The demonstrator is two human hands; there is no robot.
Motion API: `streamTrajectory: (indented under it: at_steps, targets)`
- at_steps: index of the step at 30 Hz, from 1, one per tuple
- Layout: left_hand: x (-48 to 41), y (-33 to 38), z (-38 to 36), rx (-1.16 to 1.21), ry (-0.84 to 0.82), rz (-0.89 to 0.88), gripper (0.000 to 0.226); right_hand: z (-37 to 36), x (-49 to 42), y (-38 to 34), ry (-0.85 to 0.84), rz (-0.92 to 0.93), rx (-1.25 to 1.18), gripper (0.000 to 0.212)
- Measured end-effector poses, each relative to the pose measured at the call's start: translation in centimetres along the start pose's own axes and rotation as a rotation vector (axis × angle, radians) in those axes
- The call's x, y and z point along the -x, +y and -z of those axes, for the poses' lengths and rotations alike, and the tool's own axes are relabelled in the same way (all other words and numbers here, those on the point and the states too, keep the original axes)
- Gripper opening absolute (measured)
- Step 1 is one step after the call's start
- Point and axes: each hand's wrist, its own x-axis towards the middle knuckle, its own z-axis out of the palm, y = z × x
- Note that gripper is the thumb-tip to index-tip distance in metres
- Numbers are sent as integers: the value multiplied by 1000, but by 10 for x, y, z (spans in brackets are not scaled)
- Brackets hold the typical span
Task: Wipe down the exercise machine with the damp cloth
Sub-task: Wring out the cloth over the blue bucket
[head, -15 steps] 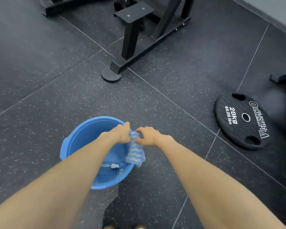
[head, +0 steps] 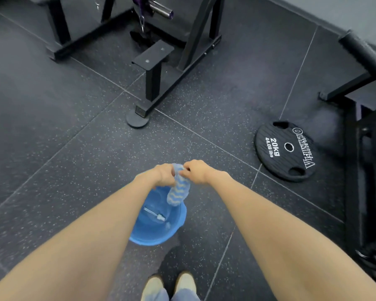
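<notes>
A blue cloth (head: pixel 178 191) with pale wavy stripes hangs twisted between my hands. My left hand (head: pixel 163 174) grips its upper left end and my right hand (head: pixel 195 171) pinches its upper right end, both above the blue bucket (head: pixel 161 233) on the floor. Something small and pale lies on the bucket's bottom. The black exercise machine (head: pixel 154 70) stands on the floor ahead of me, with a chrome bar end (head: pixel 161 9) at the top.
A black 20 kg weight plate (head: pixel 285 151) lies flat on the floor to the right. Another black frame (head: pixel 360 135) stands at the right edge. My shoes (head: pixel 169 283) are just behind the bucket. The floor is dark speckled rubber tiles.
My view has risen and tilted up, showing more of the machine and my shoes. My hands have lifted the cloth higher above the bucket, still gripping it.
</notes>
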Motion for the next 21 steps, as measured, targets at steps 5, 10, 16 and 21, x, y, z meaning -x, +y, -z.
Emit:
streamTrajectory:
  at_steps: [5, 10, 16, 21]
  targets:
    - [37, 37, 11, -101, 21, -27, 26, 30, 47, 10, 91, -66, -109, 40]
    - [56, 73, 14, -41, 48, -70, 36, 41, 74, 18, 173, -81, -289, 39]
    - [107, 136, 77, -86, 207, -201, 7, 115, 143, 24, 404, -85, -481, 38]
    - [194, 235, 171, -36, 247, -374, 26, 242, 241, 33, 590, -84, -469, 27]
